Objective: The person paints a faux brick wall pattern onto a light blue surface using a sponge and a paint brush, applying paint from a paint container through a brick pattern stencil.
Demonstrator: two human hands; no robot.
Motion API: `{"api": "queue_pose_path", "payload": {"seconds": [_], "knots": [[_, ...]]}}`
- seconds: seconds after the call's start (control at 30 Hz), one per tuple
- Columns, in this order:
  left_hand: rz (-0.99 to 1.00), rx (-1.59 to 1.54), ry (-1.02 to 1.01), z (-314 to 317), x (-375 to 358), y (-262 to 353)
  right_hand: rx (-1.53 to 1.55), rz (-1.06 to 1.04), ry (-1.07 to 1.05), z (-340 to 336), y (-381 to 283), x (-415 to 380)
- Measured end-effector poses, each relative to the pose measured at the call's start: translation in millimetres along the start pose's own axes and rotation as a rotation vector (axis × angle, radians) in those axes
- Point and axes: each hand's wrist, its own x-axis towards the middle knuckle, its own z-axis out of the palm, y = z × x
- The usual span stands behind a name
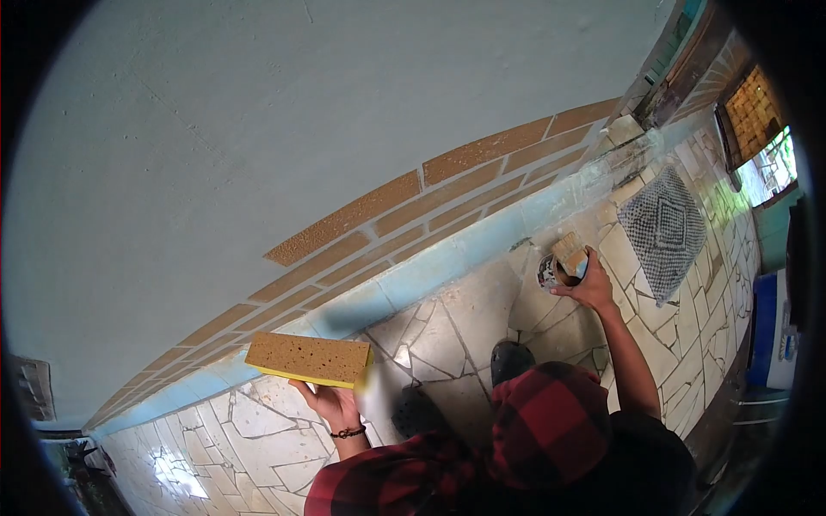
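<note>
At seven o'clock the left hand (329, 402) grasps the sponge (310, 357) from underneath, apparently to leave its brown face free, while at three o'clock the right hand (595, 284) grips the cup (547, 272), seemingly steadying the brush (569, 251).

The cream stone floor (258, 434) is paved in irregular, angular pieces with darker joints between them, like crazy paving. Toward its far right end a grey, black and white woven mat (664, 234), patterned with nested rectangles, lies flat and set askew. A pair of dark, perforated rubber clogs (511, 362), worn by the person, stands near the middle. Bright glare whitens some paving at lower left.
</note>
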Motion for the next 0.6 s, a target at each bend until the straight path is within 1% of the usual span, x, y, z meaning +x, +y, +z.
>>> {"api": "queue_pose_path", "payload": {"seconds": [0.1,0.2,0.3,0.43,0.5,0.57,0.6], "knots": [[0.001,0.001,-0.002,4,-2,0,0.03,-0.005,-0.019,-1,1,0],[0.015,0.002,0.023,4,-4,3,-0.041,0.0,-0.019,-3,-1,0],[0.044,0.037,0.028,4,-7,12,-0.079,-0.178,0.017,-1,-8,-1],[0.128,0.07,0.058,5,-19,31,-0.118,-0.3,-0.124,-3,-43,-4],[0.177,0.021,0.101,5,-30,48,-0.092,-0.446,-0.191,8,-60,-1],[0.221,0.046,0.163,7,-42,69,-0.068,-0.625,-0.233,25,-72,1],[0.246,0.058,0.191,10,-48,78,-0.082,-0.672,-0.281,29,-84,0]]}}
